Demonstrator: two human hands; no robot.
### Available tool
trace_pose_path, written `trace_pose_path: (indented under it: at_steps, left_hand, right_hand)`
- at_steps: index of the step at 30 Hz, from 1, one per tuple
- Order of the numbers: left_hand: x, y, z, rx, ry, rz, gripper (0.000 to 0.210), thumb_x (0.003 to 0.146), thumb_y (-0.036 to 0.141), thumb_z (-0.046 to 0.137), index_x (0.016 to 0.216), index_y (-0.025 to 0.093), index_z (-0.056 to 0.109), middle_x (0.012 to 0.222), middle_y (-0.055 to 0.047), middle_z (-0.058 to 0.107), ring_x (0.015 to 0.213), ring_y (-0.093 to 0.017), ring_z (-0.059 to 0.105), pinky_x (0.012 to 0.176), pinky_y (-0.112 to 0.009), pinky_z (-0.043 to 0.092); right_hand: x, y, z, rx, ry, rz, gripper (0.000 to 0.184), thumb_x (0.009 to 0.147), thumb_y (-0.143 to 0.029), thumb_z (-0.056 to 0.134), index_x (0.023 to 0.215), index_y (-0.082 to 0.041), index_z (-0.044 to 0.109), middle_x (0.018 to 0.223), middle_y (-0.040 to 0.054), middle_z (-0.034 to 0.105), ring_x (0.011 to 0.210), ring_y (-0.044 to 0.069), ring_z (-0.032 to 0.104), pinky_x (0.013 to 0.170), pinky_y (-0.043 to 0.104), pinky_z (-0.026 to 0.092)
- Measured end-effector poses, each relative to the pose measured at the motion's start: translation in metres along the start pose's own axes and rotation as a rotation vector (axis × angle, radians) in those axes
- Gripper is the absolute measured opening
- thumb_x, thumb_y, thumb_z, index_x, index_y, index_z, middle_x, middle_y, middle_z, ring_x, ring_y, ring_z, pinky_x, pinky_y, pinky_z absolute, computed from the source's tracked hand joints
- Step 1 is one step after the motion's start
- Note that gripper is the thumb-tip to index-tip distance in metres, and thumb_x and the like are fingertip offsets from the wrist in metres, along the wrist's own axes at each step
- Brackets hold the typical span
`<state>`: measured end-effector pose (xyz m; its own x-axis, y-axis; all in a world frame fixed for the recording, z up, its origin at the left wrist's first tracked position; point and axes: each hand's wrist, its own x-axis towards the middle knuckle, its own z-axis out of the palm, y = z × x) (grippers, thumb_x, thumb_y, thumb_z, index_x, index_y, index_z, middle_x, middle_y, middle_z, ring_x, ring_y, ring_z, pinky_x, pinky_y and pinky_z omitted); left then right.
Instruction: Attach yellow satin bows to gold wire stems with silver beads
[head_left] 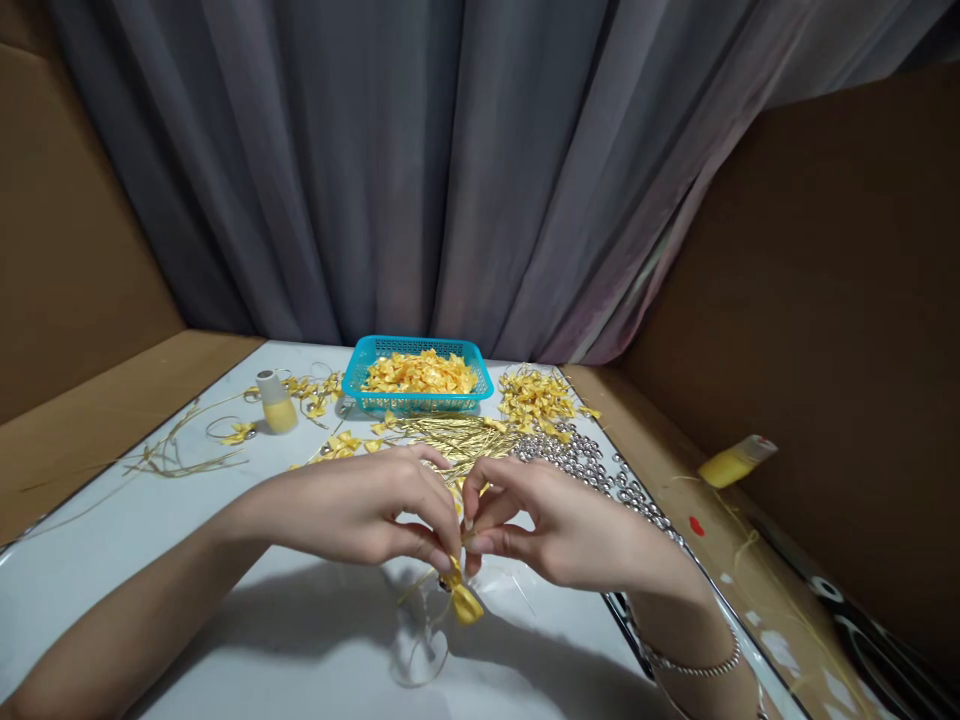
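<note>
Thumb and fingers of my left hand (375, 510) pinch a small yellow ribbon bow (466, 602), which hangs below the fingertips over the table. A small shiny bead shows beside the bow's knot. My right hand (555, 520) is closed close beside the left, its thumb and fingertips pinched around what looks like a thin gold cord just above the bow; the fingers partly hide it. Beneath the hands, a clear loop of thread or plastic (418, 665) rests on the white table (315, 640).
A blue basket (352, 392) holds many yellow bows. Around it lie loose bows (536, 395), gold cords (457, 437) and silver rings or beads (577, 455). A yellow bottle (277, 402) stands left; another bottle (737, 461) and black scissors (847, 610) are right. Cardboard walls flank the table.
</note>
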<state>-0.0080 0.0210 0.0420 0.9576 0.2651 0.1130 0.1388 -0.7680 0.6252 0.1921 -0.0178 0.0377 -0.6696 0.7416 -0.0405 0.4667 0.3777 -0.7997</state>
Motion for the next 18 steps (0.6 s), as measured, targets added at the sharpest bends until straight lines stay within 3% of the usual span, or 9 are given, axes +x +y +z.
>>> trace_pose_path:
  at_steps: [6,11,15,18]
  left_hand:
    - [0.002,-0.001,0.001,-0.036,-0.024,-0.017,0.020,0.080,0.008,0.064,0.088,0.025,0.072,0.086,0.001,0.074,0.084,-0.015,0.067,0.100,-0.032,0.036]
    - [0.000,-0.003,0.001,0.002,0.014,-0.058,0.013,0.080,0.012,0.065,0.084,0.023,0.072,0.080,0.002,0.074,0.077,-0.014,0.067,0.101,-0.032,0.035]
    - [0.000,-0.001,0.000,0.014,-0.003,-0.054,0.014,0.081,0.010,0.064,0.083,0.022,0.071,0.080,0.002,0.073,0.076,-0.012,0.067,0.099,-0.030,0.036]
    - [0.000,0.000,0.001,0.040,-0.011,-0.054,0.016,0.081,0.009,0.064,0.082,0.023,0.071,0.080,0.003,0.073,0.076,-0.012,0.066,0.099,-0.031,0.035]
  right_hand:
    - [0.001,0.002,0.001,0.006,0.009,-0.020,0.011,0.084,-0.008,0.055,0.087,-0.017,0.050,0.081,0.0041,0.071,0.079,0.014,0.068,0.072,0.026,0.051]
    - [0.003,0.006,-0.009,-0.161,0.014,-0.070,0.006,0.081,-0.018,0.065,0.085,-0.017,0.060,0.074,-0.0001,0.070,0.078,0.014,0.065,0.084,0.031,0.046]
    - [0.006,0.007,-0.012,-0.155,-0.050,-0.097,0.012,0.086,-0.020,0.059,0.077,-0.017,0.065,0.069,-0.0007,0.067,0.074,0.012,0.062,0.078,0.028,0.047]
    - [0.006,0.005,-0.008,-0.173,-0.013,-0.070,0.011,0.087,-0.018,0.058,0.079,-0.016,0.066,0.066,-0.0013,0.065,0.071,0.012,0.060,0.078,0.028,0.045]
